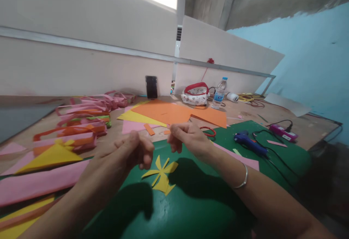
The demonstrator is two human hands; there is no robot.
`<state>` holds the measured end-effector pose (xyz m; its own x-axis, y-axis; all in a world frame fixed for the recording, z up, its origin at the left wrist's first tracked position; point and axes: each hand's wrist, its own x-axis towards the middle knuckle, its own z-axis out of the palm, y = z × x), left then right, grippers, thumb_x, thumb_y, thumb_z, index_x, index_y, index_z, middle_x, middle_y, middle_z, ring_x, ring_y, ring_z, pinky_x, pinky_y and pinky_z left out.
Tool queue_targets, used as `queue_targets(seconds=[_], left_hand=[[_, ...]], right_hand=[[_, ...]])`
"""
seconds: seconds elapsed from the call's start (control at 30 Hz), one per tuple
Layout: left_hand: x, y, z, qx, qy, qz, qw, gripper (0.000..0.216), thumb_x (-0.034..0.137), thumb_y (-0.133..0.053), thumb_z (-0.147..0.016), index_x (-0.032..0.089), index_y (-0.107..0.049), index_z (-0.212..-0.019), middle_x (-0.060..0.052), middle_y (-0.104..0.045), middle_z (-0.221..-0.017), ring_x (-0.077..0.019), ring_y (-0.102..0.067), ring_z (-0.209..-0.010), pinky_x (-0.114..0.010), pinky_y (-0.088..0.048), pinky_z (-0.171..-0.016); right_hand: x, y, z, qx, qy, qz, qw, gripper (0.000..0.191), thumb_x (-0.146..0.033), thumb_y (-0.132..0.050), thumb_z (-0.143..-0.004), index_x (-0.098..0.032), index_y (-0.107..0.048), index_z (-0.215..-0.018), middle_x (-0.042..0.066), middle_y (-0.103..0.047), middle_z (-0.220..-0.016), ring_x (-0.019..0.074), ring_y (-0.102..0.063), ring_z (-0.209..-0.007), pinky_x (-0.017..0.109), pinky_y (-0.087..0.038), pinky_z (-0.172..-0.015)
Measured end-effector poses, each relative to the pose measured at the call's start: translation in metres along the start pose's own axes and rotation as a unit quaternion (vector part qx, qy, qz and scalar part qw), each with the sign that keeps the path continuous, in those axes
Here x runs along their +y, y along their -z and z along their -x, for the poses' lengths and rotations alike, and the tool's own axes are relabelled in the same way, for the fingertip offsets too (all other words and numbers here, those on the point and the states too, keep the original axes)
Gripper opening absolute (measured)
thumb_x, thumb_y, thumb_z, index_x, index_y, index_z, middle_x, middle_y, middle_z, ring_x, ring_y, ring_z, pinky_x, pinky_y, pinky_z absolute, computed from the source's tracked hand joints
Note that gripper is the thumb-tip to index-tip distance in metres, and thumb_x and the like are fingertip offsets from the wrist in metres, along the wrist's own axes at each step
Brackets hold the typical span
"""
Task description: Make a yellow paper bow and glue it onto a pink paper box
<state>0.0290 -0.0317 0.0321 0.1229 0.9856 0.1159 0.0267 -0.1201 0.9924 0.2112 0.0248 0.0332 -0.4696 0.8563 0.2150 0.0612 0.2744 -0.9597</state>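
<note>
My left hand (131,151) hovers over the green mat (180,213), its fingers curled in and the thumb pressed against them. Facing it is my right hand (188,137), also closed, with a narrow gap between the two. Whatever either hand may hold is too small or hidden to make out. Below them on the mat lies a yellow flower-shaped paper cut-out (163,176) with thin, uneven petals. Behind my right wrist shows a red scissors handle (210,131). A pink paper strip (245,161) passes beneath my right forearm.
A blue glue gun (248,142) with a black cable lies at right, near a purple power strip (283,133). Orange sheets (174,112) lie behind my hands. Rolled pink and orange paper pieces (92,119) line the left. A bottle (219,93), pouch (195,94) and phone (151,86) stand behind.
</note>
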Motion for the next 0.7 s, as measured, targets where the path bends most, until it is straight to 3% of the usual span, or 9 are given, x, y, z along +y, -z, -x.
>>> queue_targets(seconds=[0.1, 0.13, 0.2, 0.33, 0.43, 0.57, 0.7], left_hand=[[-0.003, 0.001, 0.0, 0.006, -0.004, 0.022, 1.0, 0.026, 0.047, -0.062, -0.076, 0.026, -0.065, -0.062, 0.004, -0.057, -0.059, -0.0127, -0.047, -0.059, -0.022, -0.039, -0.056], [-0.004, 0.001, 0.0, 0.015, -0.012, 0.014, 1.0, 0.017, 0.041, -0.071, -0.069, 0.026, -0.065, -0.063, 0.005, -0.058, -0.064, -0.0123, -0.049, -0.063, -0.021, -0.04, -0.059], [-0.005, 0.001, -0.001, 0.038, -0.018, -0.009, 0.999, 0.02, 0.034, -0.079, -0.06, 0.025, -0.062, -0.064, 0.006, -0.057, -0.068, -0.0116, -0.05, -0.068, -0.02, -0.04, -0.063], [-0.004, 0.003, -0.003, 0.074, 0.015, -0.072, 0.995, 0.039, 0.052, -0.06, -0.077, 0.021, -0.054, -0.054, 0.004, -0.049, -0.057, -0.0113, -0.04, -0.056, -0.023, -0.033, -0.052], [-0.001, 0.002, -0.004, 0.097, 0.042, -0.112, 0.988, 0.041, 0.055, -0.057, -0.076, 0.02, -0.053, -0.053, 0.004, -0.045, -0.053, -0.0117, -0.037, -0.054, -0.024, -0.03, -0.05], [-0.001, 0.0, -0.004, 0.108, 0.055, -0.139, 0.983, 0.026, 0.047, -0.068, -0.068, 0.023, -0.062, -0.071, 0.007, -0.048, -0.057, -0.0114, -0.039, -0.056, -0.022, -0.03, -0.052], [-0.006, 0.002, -0.005, 0.105, 0.058, -0.143, 0.982, 0.026, 0.044, -0.068, -0.068, 0.023, -0.065, -0.081, 0.006, -0.053, -0.062, -0.011, -0.039, -0.055, -0.022, -0.03, -0.052]], right_hand=[[0.004, 0.0, 0.001, 0.027, 0.076, 0.106, 0.991, 0.014, -0.01, -0.048, -0.079, -0.016, -0.057, -0.07, -0.002, -0.059, -0.061, 0.0085, -0.054, -0.053, 0.021, -0.044, -0.052], [0.005, 0.0, 0.001, 0.036, 0.111, 0.142, 0.983, 0.018, -0.001, -0.046, -0.072, -0.016, -0.057, -0.072, -0.002, -0.06, -0.065, 0.0088, -0.055, -0.058, 0.021, -0.045, -0.056], [0.007, 0.001, 0.001, 0.016, 0.15, 0.207, 0.967, 0.03, 0.007, -0.042, -0.063, -0.016, -0.058, -0.074, -0.001, -0.061, -0.071, 0.0096, -0.057, -0.064, 0.021, -0.045, -0.06], [0.011, 0.004, 0.001, -0.101, 0.125, 0.373, 0.914, 0.028, 0.004, -0.05, -0.068, -0.015, -0.065, -0.081, 0.003, -0.065, -0.08, 0.0134, -0.058, -0.073, 0.025, -0.045, -0.066], [0.017, 0.005, 0.0, -0.141, 0.101, 0.449, 0.876, 0.015, -0.006, -0.064, -0.069, -0.017, -0.069, -0.079, 0.005, -0.066, -0.08, 0.0176, -0.056, -0.078, 0.028, -0.042, -0.066], [0.025, 0.003, 0.0, -0.157, 0.08, 0.454, 0.873, 0.011, -0.014, -0.074, -0.065, -0.019, -0.069, -0.073, 0.002, -0.062, -0.071, 0.0155, -0.053, -0.067, 0.025, -0.037, -0.056], [0.025, 0.0, 0.0, -0.167, 0.067, 0.44, 0.88, 0.014, -0.005, -0.069, -0.062, -0.019, -0.065, -0.062, 0.0, -0.061, -0.066, 0.0131, -0.051, -0.062, 0.023, -0.035, -0.054]])
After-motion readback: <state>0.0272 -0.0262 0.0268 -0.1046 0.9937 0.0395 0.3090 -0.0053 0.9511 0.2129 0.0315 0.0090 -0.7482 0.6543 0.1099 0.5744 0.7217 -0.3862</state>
